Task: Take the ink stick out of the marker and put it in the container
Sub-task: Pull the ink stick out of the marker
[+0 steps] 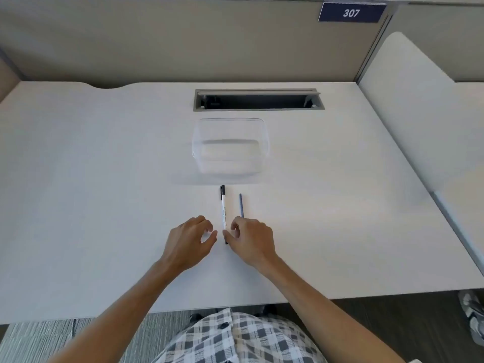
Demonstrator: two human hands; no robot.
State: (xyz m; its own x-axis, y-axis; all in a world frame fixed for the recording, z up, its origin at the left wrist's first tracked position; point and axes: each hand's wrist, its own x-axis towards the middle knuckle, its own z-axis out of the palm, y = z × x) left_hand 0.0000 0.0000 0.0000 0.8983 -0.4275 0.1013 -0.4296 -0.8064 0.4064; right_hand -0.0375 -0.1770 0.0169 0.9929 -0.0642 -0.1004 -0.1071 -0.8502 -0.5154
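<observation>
A slim white marker with a black cap lies flat on the pale white worktop, with its capped end pointing to the far side. Just beside it, on the right, lies a thin grey-blue ink stick, nearly parallel to the marker and not touching it. The near end of the stick goes under the fingers of the right hand.

The right hand rests on the worktop at the near end of the marker. Its thumb and first finger are curled close to the marker's dark near tip, but I cannot tell if they really grip it. The left hand is just left of the marker, loosely curled with thumb and fingers apart, and holds nothing.

On the far side of the marker stands a clear plastic rectangular container; nothing is visible inside it. Behind it a grey cable slot is cut into the worktop. On the partition at the far right hangs a dark blue sign with the number 307.
</observation>
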